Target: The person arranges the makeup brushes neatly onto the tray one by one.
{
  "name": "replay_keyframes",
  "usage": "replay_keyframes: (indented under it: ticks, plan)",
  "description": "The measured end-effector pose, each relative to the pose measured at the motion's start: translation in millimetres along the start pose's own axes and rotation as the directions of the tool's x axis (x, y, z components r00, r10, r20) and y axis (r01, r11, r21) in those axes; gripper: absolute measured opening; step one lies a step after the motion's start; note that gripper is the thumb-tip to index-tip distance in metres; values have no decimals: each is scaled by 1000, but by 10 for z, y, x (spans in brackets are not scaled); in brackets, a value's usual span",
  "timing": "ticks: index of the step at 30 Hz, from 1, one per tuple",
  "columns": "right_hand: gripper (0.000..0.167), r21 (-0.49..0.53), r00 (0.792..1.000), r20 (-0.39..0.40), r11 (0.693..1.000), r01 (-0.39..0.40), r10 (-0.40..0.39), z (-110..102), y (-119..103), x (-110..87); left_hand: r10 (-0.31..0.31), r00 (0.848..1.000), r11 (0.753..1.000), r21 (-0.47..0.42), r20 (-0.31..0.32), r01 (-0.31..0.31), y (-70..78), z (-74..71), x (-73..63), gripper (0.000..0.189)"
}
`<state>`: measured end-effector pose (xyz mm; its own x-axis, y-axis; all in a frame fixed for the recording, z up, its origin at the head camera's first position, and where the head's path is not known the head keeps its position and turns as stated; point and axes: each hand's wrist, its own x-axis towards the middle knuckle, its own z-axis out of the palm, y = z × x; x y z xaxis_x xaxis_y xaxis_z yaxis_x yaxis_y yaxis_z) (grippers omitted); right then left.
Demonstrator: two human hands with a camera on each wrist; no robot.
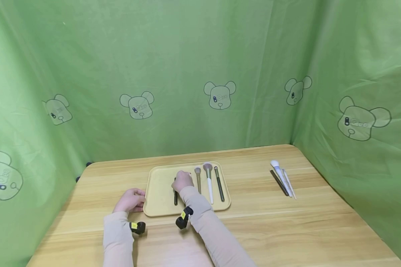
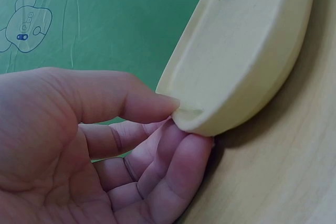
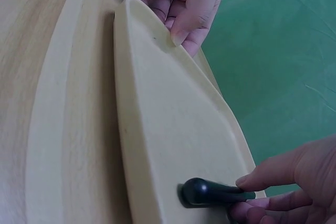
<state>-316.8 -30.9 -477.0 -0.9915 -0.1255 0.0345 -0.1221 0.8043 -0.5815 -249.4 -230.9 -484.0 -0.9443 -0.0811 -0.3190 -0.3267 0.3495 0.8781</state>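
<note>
A cream rectangular tray (image 1: 160, 191) lies on the wooden table, its left rim pinched by my left hand (image 1: 130, 200). In the left wrist view, the thumb of that hand (image 2: 121, 129) is on the rim and the fingers curl against the outside. Over the middle of the tray, my right hand (image 1: 182, 180) pinches a dark-handled makeup brush (image 1: 175, 198); the hand hides its upper end. Its rounded handle end (image 3: 197, 191) is close to the tray floor. To its right lie a brown brush (image 1: 198, 178), a white-handled brush (image 1: 209, 185) and a slim dark-handled brush (image 1: 219, 187).
On the table's right side lie a pale fluffy brush (image 1: 278, 171), a dark slim tool (image 1: 279, 183) and a thin white stick-like tool (image 1: 289, 183), close together. Green curtains (image 1: 187, 48) with bear-head prints surround the wooden table (image 1: 254, 222) at the back and sides.
</note>
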Motion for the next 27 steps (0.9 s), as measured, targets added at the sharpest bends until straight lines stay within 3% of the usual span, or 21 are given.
replay_keyframes:
  ticks: [27]
  plan:
    - [29, -35, 1000, -1, 999, 14, -14, -49, 4, -11, -1, 1000, 1000, -7, 4, 1, -21, -1, 21, 29]
